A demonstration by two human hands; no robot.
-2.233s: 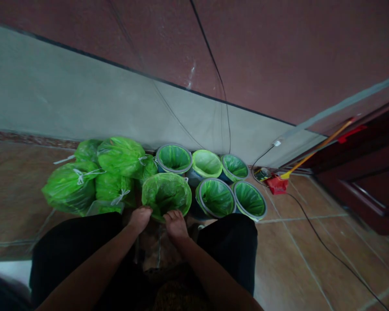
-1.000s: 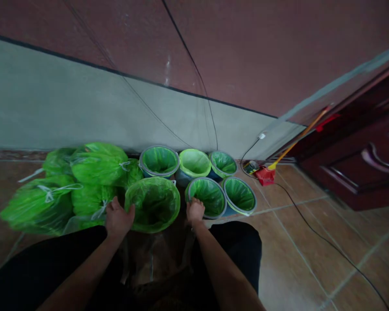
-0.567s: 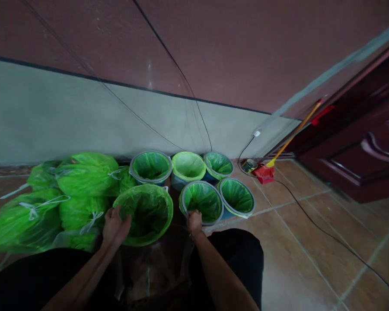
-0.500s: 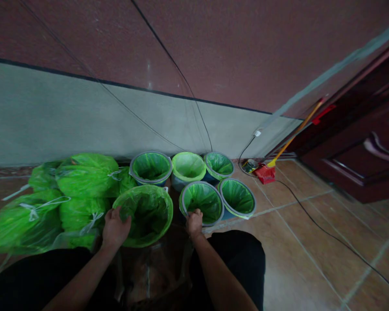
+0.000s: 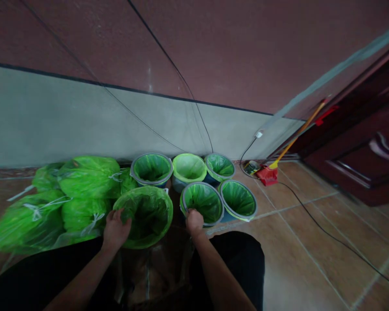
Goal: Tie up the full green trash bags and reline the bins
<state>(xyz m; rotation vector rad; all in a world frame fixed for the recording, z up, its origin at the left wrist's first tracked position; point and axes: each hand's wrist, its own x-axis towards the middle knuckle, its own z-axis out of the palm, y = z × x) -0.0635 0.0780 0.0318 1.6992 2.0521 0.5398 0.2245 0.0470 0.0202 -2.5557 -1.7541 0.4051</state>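
Note:
My left hand (image 5: 116,229) grips the left rim of a green plastic bag liner (image 5: 144,214) that stands open in front of my knees. My right hand (image 5: 193,221) is closed at the near rim of a small grey-rimmed bin lined in green (image 5: 202,202), just right of the open liner. Whether that hand grips the rim or only rests on it is not clear. Both forearms reach forward between my black-clad legs.
Several more green-lined bins (image 5: 151,167) stand in two rows against the grey wall. Several tied green bags (image 5: 87,176) lie heaped to the left. A red dustpan with a yellow handle (image 5: 267,174) and a black cable (image 5: 324,233) lie on the tiled floor to the right.
Both hands were together at the near rim of the open liner. They have spread apart: the left to the liner's left rim, the right over to the neighbouring bin. The view shifted slightly.

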